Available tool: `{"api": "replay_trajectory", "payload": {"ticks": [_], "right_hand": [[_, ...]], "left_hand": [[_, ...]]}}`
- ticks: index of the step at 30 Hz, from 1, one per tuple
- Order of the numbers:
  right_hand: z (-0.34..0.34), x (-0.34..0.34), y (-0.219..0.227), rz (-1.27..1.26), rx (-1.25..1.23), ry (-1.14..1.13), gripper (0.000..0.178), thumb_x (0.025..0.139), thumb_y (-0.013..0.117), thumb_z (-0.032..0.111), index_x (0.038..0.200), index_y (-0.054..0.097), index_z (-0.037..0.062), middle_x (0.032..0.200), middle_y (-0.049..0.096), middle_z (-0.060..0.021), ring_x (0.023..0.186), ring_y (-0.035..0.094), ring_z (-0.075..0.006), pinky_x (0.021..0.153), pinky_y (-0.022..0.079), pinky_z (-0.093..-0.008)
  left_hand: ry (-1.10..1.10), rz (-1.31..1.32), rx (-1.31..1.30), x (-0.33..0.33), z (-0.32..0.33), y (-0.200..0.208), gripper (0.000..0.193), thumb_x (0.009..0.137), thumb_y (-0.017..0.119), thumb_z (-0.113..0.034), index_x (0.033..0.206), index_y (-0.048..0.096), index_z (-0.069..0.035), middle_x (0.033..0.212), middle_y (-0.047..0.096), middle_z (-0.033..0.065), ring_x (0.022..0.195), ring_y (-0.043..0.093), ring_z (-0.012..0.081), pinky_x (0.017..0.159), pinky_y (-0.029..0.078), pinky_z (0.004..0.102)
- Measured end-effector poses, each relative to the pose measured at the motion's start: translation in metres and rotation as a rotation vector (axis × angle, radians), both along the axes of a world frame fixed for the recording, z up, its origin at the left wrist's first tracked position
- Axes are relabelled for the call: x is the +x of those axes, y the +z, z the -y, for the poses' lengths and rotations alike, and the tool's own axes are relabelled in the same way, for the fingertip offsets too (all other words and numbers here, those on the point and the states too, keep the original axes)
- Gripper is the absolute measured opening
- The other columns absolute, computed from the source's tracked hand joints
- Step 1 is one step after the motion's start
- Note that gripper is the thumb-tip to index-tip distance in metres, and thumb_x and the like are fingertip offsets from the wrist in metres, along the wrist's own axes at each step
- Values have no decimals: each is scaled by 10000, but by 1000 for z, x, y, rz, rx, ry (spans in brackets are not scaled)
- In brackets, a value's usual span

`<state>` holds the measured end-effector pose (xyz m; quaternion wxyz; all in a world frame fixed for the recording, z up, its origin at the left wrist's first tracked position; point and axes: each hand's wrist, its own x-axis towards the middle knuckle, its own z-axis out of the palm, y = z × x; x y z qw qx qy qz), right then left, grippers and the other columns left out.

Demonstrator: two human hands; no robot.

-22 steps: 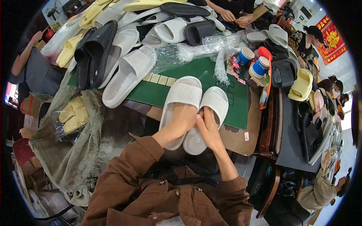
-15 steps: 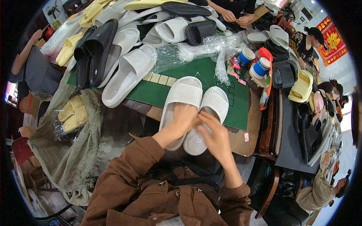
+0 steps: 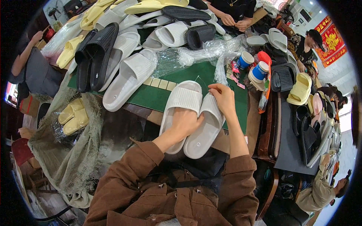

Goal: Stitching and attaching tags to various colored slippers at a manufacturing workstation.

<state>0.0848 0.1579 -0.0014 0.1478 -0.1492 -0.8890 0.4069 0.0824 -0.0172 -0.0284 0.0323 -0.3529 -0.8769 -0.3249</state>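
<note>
A pair of white slide slippers lies side by side at the table's near edge: the left slipper [image 3: 184, 97] and the right slipper [image 3: 199, 142]. My left hand [image 3: 184, 123] reaches into the left one, its fingers hidden under the ribbed strap, and its thumb lies over the inner edge against the right slipper. At the right slipper's toe, my right hand [image 3: 223, 97] has its fingertips pinched together. A thin clear strand [image 3: 202, 80] loops above the two toes and runs to these fingertips.
Grey, black and yellow slippers [image 3: 128, 81] pile up at the back left. A bundle of clear ties [image 3: 211, 51] and blue paper cups [image 3: 260, 71] stand beyond the green mat [image 3: 177, 71]. A netted sack [image 3: 75, 158] hangs at left. A co-worker's hands [image 3: 235, 23] are opposite.
My right hand has moved forward from between the slippers to the right slipper's toe and pinched its fingertips there. My left hand stays inside the left slipper.
</note>
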Motion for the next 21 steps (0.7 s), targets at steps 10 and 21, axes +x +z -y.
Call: {"api": "replay_trajectory", "payload": {"ticks": [10,21], "right_hand": [[17,-18,2,66,-172,159,193,845,577,78,979,682,-13,789,679,-73,723,615,-100,689,484,-242],[17,-14,-3,-96,-88,1,150,871,540,83,921,660,6,771,679,-68,699,602,-101,661,460,-249]], "left_hand": [[-3,-98,65,-3,0,-8,349,805,606,-287,953,632,28,877,631,209,807,603,378,737,469,471],[-200,272,-268,-12,9,14,548,809,597,-462,941,606,70,798,624,233,748,619,375,654,490,451]]}}
